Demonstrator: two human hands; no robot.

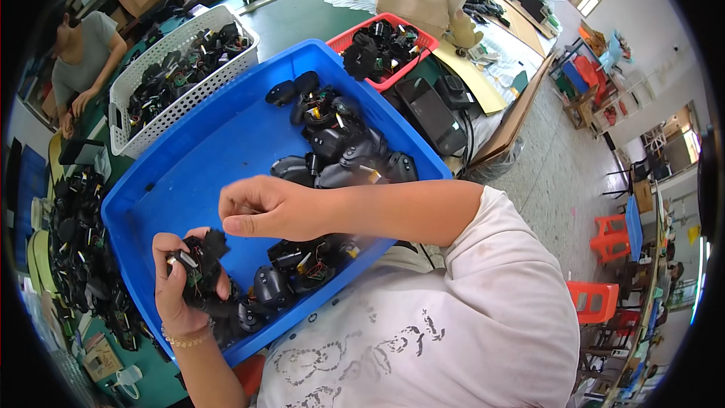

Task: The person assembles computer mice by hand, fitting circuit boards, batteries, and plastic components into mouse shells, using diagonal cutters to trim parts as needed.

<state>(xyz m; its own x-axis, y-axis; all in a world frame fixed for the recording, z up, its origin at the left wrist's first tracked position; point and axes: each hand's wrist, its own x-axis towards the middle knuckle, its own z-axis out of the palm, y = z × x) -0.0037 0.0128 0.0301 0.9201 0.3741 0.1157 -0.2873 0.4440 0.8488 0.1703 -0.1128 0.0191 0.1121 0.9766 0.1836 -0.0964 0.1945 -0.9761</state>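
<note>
In my left hand (pixel 172 283) is an opened black plastic device (pixel 202 264), its circuit board, thin wires and a small silver part exposed. The fingers and thumb wrap its sides, over the lower left of a large blue tray (pixel 143 272). Just above and to the right is my right hand (pixel 260 208), fingers curled toward the thumb; whatever it may pinch is hidden. Rounded black plastic housings (pixel 332 143) lie heaped along the tray's right side, some with wires showing. More housings (pixel 272 285) rest near the tray's front edge, below my right forearm.
Behind the tray stand a white perforated basket (pixel 121 117) and a red basket (pixel 430 41), both holding black parts. A pile of black parts (pixel 83 257) flanks the tray's left. A co-worker (pixel 87 60) sits at the far left. Black boxy devices (pixel 430 113) with cables lie right of the tray.
</note>
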